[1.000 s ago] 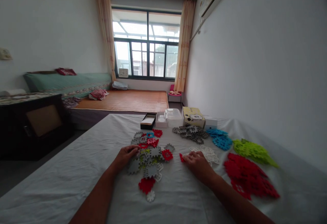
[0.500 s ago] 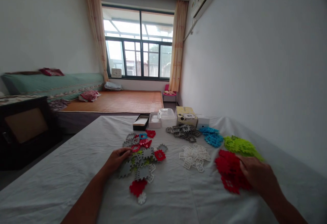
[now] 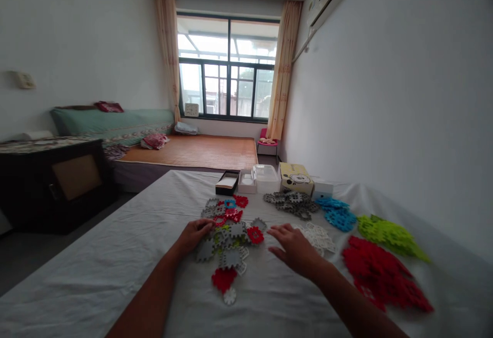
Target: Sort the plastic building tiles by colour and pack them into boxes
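A mixed heap of flat toothed plastic pieces, grey, red, white and blue, lies on the white sheet. My left hand rests on the heap's left edge with its fingers curled onto a grey piece. My right hand hovers just right of the heap with its fingers spread and nothing in it, close to a red piece. Sorted piles lie to the right: white, red, green, blue and grey.
Small boxes stand at the far edge of the sheet: a black one, a clear tub, a yellow carton. A dark cabinet is at left, a bed and a window beyond.
My right hand was at a red piece by the white pile, reached to the red pile, and has come back empty beside the mixed heap. My left hand has stayed put.
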Demonstrator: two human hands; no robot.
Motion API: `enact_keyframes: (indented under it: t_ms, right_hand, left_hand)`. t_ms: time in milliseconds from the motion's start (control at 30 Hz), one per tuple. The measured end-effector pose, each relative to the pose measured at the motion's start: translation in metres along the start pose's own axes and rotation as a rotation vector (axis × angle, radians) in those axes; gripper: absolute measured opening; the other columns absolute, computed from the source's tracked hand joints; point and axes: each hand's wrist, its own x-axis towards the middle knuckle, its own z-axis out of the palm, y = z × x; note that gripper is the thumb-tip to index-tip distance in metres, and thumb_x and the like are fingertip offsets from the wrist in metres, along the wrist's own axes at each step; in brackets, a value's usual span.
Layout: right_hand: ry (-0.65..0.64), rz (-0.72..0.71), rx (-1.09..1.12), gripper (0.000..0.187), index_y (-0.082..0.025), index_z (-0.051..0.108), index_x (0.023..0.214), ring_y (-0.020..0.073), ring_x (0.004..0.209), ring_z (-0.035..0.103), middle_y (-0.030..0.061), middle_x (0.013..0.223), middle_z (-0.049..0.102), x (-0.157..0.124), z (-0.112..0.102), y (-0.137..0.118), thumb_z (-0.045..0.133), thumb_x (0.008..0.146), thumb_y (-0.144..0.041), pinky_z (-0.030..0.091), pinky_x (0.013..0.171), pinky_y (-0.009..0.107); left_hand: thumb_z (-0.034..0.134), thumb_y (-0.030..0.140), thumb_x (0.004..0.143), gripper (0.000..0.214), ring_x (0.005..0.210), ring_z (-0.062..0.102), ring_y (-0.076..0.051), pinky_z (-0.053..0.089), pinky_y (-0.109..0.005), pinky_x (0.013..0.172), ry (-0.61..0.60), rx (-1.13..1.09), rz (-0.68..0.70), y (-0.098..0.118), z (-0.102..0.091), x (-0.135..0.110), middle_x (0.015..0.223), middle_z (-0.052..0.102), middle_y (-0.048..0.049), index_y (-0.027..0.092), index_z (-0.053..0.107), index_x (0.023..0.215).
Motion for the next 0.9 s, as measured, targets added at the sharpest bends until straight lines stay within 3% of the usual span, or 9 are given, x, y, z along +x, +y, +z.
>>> enact_keyframes:
  t_ms: [133, 267, 433, 700, 900]
  right_hand:
    - [-0.066, -0.003, -0.011, 0.057, -0.031, 0.045, 0.129, 0.0324, 0.118, 0.044, 0.0104, 0.134, 0.048, 0.032, 0.050, -0.032, 0.062, 0.076, -0.043, 0.042, 0.088, 0.051]
    - [-0.023, 0.009, 0.002, 0.055, -0.032, 0.045, 0.130, 0.0310, 0.120, 0.042, 0.0092, 0.136, 0.046, 0.040, 0.080, -0.030, 0.062, 0.077, -0.030, 0.043, 0.089, 0.050]
    - [0.066, -0.102, 0.174, 0.045, -0.030, 0.052, 0.124, 0.0217, 0.112, 0.050, 0.0040, 0.125, 0.056, 0.036, 0.077, -0.014, 0.054, 0.081, -0.016, 0.043, 0.096, 0.038]
    - [0.194, -0.048, 0.314, 0.042, -0.028, 0.050, 0.125, 0.0181, 0.108, 0.056, 0.0013, 0.120, 0.060, 0.034, 0.069, 0.003, 0.040, 0.087, -0.016, 0.045, 0.095, 0.035]
    - [0.077, -0.141, 0.276, 0.043, -0.031, 0.050, 0.126, 0.0186, 0.106, 0.057, 0.0002, 0.118, 0.062, 0.030, 0.063, -0.007, 0.048, 0.085, -0.018, 0.047, 0.092, 0.033]
  left_hand:
    - [0.062, 0.047, 0.069, 0.039, 0.072, 0.062, -0.020, 0.048, -0.028, 0.069, 0.009, -0.004, 0.008, 0.004, 0.000, -0.003, 0.077, 0.070, -0.0055, 0.014, 0.071, 0.088]
    - [0.063, 0.048, 0.068, 0.040, 0.071, 0.062, -0.020, 0.048, -0.029, 0.069, 0.004, -0.029, -0.010, 0.005, 0.001, -0.003, 0.077, 0.070, -0.0055, 0.014, 0.071, 0.087]
    - [0.067, 0.049, 0.063, 0.043, 0.074, 0.063, -0.020, 0.049, -0.030, 0.071, -0.006, -0.113, -0.075, 0.007, 0.002, 0.000, 0.078, 0.070, -0.0056, 0.014, 0.071, 0.086]
    - [0.067, 0.048, 0.063, 0.041, 0.076, 0.063, -0.021, 0.049, -0.030, 0.071, 0.002, -0.092, -0.069, 0.005, 0.002, 0.001, 0.079, 0.070, -0.0061, 0.013, 0.071, 0.085]
    - [0.066, 0.051, 0.062, 0.044, 0.077, 0.063, -0.021, 0.050, -0.030, 0.072, 0.011, -0.079, -0.093, 0.011, 0.003, -0.001, 0.080, 0.070, -0.0058, 0.014, 0.072, 0.086]
